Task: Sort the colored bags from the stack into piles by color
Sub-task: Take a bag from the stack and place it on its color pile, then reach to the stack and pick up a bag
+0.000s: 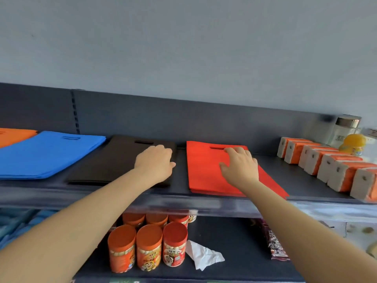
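right hand (pixel 239 164) lies flat, fingers spread, on the red bags (pixel 204 172); left hand (pixel 155 162) rests with bent fingers on the black bags (pixel 110 162), grip unclear, on a shelf (pixel 295 176).

The left forearm (pixel 81 217) and right forearm (pixel 295 217) are showing bare and slender all the way back from the wrists. The left hand (pixel 155 160) and right hand (pixel 239 162) are showing bare too, with slim fingers and rounded knuckles.
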Motion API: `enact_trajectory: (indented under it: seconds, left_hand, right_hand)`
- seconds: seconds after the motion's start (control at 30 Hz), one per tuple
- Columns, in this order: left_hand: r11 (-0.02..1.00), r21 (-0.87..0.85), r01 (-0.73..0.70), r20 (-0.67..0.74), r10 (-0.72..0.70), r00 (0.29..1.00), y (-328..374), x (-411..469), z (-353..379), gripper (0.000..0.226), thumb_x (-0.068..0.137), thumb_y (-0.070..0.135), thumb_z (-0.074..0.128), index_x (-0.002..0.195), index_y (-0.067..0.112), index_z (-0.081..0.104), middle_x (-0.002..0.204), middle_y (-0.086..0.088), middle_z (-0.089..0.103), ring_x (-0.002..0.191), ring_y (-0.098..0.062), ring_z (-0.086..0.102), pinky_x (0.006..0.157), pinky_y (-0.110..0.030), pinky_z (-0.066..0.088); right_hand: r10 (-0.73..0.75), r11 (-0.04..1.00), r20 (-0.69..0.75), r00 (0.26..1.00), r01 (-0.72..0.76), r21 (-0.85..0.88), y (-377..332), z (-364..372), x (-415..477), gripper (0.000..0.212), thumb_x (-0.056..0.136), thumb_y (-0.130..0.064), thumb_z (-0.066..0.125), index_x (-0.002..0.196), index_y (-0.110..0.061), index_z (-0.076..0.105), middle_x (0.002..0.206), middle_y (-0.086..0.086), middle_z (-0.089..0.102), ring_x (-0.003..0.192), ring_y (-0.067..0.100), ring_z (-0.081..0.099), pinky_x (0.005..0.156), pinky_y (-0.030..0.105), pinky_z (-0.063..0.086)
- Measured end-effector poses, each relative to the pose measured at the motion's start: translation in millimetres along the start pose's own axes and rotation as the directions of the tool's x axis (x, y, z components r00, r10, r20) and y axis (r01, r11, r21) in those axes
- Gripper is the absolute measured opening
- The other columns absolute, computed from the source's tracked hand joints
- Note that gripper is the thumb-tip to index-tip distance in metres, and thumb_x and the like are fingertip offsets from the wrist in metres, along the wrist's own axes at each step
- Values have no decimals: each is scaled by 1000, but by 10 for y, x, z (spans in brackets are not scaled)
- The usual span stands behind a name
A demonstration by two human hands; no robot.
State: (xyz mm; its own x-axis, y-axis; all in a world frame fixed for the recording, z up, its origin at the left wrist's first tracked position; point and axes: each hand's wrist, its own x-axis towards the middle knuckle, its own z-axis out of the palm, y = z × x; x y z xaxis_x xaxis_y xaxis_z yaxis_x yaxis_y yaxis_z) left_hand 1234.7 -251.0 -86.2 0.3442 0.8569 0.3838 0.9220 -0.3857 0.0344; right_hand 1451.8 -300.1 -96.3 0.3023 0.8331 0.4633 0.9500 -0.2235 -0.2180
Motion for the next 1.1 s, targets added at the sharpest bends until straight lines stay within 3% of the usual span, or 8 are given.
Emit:
enact_trajectory:
  seconds: [0.13, 0.27, 0.43, 0.53, 0.67, 0.8, 0.93, 1.1]
  left_hand:
    - [968, 253, 2, -53, 12, 999, -412, -271, -184, 27, 98, 38, 47, 100, 13, 57, 103, -1, 59, 97, -21, 55, 75, -33, 39]
    - [941, 328, 77, -64, -59, 996, -922, -634, -334, 25, 97, 36, 48, 84, 16, 41, 92, 1, 56, 84, -19, 51, 71, -30, 33]
    - [892, 394, 221, -43, -222, 974, -1605, -1083, -547, 19, 98, 33, 47, 91, 16, 47, 101, -2, 59, 95, -24, 56, 71, -31, 31]
    - [865, 411, 288, -49, -295, 954, -1992, -1336, -677, 22, 99, 33, 47, 86, 16, 41, 100, -4, 59, 95, -25, 55, 70, -31, 31]
    - [835, 423, 353, -47, -368, 928, -2558, -1645, -805, 21, 99, 33, 48, 93, 13, 50, 100, -4, 60, 93, -25, 57, 67, -34, 40]
    - [819, 417, 395, -58, -410, 910, -3174, -1929, -914, 25, 97, 34, 49, 108, 14, 58, 105, -5, 63, 95, -25, 60, 70, -34, 47]
    - [801, 433, 414, -65, -430, 901, -3769, -2172, -1051, 24, 97, 34, 50, 107, 14, 59, 103, -4, 63, 95, -23, 59, 72, -36, 50]
    - [763, 454, 460, -52, -492, 869, -4509, -2453, -1192, 32, 98, 35, 49, 119, 13, 56, 108, -5, 63, 98, -23, 60, 74, -37, 52]
  right_hand:
    - [-181, 979, 56, 982, 174, 105, -535, 155, -72, 49, 91, -31, 55, 138, -20, 46, 141, 2, 45, 131, 27, 37, 102, 40, 34]
    - [-339, 934, 130, 932, 316, 168, -1081, 274, -182, 47, 92, -36, 54, 136, -20, 48, 141, 4, 45, 132, 27, 36, 105, 39, 34]
    - [-498, 859, 180, 848, 453, 239, -1832, 340, -316, 50, 93, -39, 53, 139, -20, 46, 143, 5, 45, 134, 27, 34, 106, 40, 34]
    - [-588, 801, 196, 785, 532, 275, -2302, 351, -409, 52, 93, -38, 53, 141, -19, 42, 143, 5, 45, 134, 27, 35, 107, 41, 36]
    - [-679, 728, 201, 705, 615, 302, -2994, 409, -550, 52, 93, -38, 54, 139, -18, 43, 137, 7, 50, 129, 27, 40, 101, 41, 41]
    - [-740, 668, 220, 635, 659, 345, -3715, 485, -705, 54, 94, -39, 53, 142, -19, 40, 138, 7, 48, 131, 27, 37, 102, 41, 41]
    - [-782, 621, 229, 580, 691, 372, -4442, 571, -853, 56, 95, -40, 52, 145, -18, 36, 142, 7, 44, 134, 27, 34, 104, 42, 39]
    - [-809, 585, 219, 546, 710, 391, -5294, 708, -1007, 49, 94, -36, 54, 137, -15, 45, 136, 10, 48, 129, 29, 37, 100, 43, 42]
